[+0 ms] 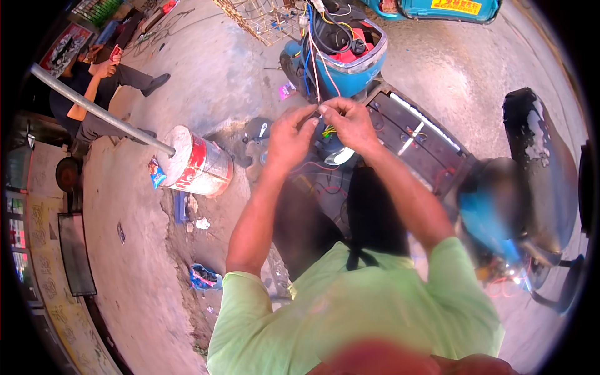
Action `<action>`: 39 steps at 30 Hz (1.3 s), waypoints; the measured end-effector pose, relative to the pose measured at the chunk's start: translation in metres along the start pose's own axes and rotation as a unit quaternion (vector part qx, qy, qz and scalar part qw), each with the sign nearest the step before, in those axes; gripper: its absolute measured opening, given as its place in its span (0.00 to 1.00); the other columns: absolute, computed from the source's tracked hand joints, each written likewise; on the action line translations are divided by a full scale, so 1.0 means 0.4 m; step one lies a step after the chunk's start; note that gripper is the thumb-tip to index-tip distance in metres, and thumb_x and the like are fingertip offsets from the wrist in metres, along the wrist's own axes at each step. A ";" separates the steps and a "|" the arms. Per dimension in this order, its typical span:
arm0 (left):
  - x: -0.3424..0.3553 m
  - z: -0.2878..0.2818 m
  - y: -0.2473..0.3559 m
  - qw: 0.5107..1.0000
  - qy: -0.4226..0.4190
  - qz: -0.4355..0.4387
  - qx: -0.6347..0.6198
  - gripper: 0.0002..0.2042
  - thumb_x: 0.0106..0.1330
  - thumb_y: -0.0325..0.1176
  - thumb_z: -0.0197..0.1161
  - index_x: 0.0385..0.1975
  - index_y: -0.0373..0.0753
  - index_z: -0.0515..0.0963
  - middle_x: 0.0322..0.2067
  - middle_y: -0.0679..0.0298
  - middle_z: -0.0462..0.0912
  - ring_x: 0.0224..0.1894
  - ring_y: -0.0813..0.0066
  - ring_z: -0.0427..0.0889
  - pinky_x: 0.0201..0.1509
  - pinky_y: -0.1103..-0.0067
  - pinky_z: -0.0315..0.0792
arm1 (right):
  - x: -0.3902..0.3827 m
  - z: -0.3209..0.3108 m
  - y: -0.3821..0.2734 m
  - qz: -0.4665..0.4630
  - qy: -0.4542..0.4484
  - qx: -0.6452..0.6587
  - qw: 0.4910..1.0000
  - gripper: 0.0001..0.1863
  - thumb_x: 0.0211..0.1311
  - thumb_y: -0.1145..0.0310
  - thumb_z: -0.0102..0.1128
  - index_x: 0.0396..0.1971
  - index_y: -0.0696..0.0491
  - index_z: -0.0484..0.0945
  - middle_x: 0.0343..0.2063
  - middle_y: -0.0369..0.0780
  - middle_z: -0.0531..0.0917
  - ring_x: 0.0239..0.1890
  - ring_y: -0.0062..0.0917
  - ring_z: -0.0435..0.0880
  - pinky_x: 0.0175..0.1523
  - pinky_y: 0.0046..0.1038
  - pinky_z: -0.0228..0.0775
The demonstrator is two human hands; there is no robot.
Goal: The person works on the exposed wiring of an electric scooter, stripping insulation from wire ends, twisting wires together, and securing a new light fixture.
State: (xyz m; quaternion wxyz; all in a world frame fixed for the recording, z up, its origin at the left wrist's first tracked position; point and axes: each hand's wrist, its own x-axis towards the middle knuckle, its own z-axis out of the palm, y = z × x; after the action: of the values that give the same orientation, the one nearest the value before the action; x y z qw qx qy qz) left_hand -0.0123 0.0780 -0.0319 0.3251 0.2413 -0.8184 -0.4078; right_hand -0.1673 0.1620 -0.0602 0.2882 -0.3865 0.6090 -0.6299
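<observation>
Both my hands meet in front of me, over the footwell of a blue electric scooter (353, 72) that has its front panel off. My left hand (291, 139) and my right hand (351, 128) each pinch at a thin pale wire (315, 78) that runs down from the scooter's front. The wire's end is hidden between my fingertips. Just below my right hand hangs a small cluster of yellow-green wires (329, 131). More loose blue, white and red wires trail from the opened front. Right of my hands lies an uncovered battery compartment (431, 119) with dark batteries in it.
A concrete-filled bucket (206, 165) with a metal pole (100, 109) stands at the left. Beyond it a person (81, 94) sits holding a red phone-like object. A worn scooter seat (544, 150) is at the right. A wire basket (265, 22) stands at the far side.
</observation>
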 end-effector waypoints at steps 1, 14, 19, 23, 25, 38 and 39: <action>-0.007 0.000 0.008 0.999 0.018 0.008 0.032 0.13 0.63 0.27 0.67 0.48 0.36 0.83 0.40 0.53 0.84 0.41 0.55 0.85 0.46 0.69 0.78 | 0.001 0.005 0.001 0.001 -0.002 0.000 1.000 0.14 0.67 0.63 0.66 0.40 0.60 0.87 0.28 0.38 0.88 0.30 0.17 0.83 0.37 0.26 0.75; -0.024 -0.031 0.051 0.997 0.008 0.013 0.081 0.13 0.62 0.30 0.70 0.45 0.35 0.81 0.37 0.59 0.84 0.35 0.69 0.83 0.40 0.73 0.77 | -0.023 0.027 0.018 -0.060 0.017 0.043 0.997 0.13 0.64 0.72 0.66 0.47 0.58 0.84 0.32 0.37 0.87 0.33 0.19 0.82 0.41 0.25 0.75; 0.010 -0.040 0.076 0.994 -0.086 -0.055 0.033 0.10 0.68 0.33 0.67 0.44 0.35 0.82 0.29 0.63 0.83 0.28 0.77 0.79 0.36 0.79 0.75 | -0.040 0.005 0.009 -0.163 0.018 -0.053 0.985 0.15 0.61 0.74 0.68 0.48 0.57 0.84 0.35 0.40 0.85 0.35 0.23 0.84 0.43 0.26 0.77; 0.054 -0.048 0.097 0.977 -0.136 -0.149 -0.066 0.10 0.71 0.34 0.66 0.43 0.33 0.82 0.28 0.65 0.83 0.27 0.80 0.78 0.35 0.80 0.74 | -0.044 -0.011 0.001 -0.186 0.019 -0.088 0.978 0.16 0.59 0.74 0.70 0.48 0.55 0.84 0.38 0.41 0.85 0.38 0.24 0.84 0.45 0.27 0.77; 0.069 -0.040 0.062 0.965 -0.137 -0.158 -0.159 0.09 0.72 0.33 0.65 0.42 0.32 0.82 0.29 0.65 0.84 0.29 0.81 0.79 0.34 0.82 0.74 | -0.045 -0.012 0.000 -0.190 0.021 -0.088 0.978 0.16 0.60 0.73 0.71 0.48 0.56 0.83 0.39 0.41 0.85 0.38 0.25 0.85 0.46 0.27 0.77; 0.099 0.055 -0.005 0.942 -0.035 -0.153 -0.297 0.05 0.68 0.26 0.67 0.39 0.32 0.82 0.31 0.65 0.85 0.29 0.82 0.78 0.37 0.83 0.72 | -0.051 -0.007 -0.008 -0.053 0.051 0.029 0.997 0.15 0.66 0.68 0.64 0.49 0.58 0.82 0.35 0.41 0.88 0.39 0.24 0.87 0.46 0.28 0.77; 0.096 0.056 0.002 0.944 -0.018 -0.154 -0.290 0.05 0.68 0.26 0.67 0.39 0.32 0.83 0.31 0.65 0.85 0.29 0.82 0.78 0.36 0.83 0.72 | -0.049 -0.006 -0.015 -0.052 0.072 0.002 0.996 0.15 0.66 0.67 0.62 0.49 0.58 0.82 0.33 0.40 0.88 0.38 0.24 0.87 0.45 0.27 0.77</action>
State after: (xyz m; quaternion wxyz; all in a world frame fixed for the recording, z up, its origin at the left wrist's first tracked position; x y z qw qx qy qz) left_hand -0.0546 0.0646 -0.0286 0.2992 0.2525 -0.6232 -0.6771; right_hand -0.1582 0.1802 -0.0567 0.2114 -0.3708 0.6056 -0.6716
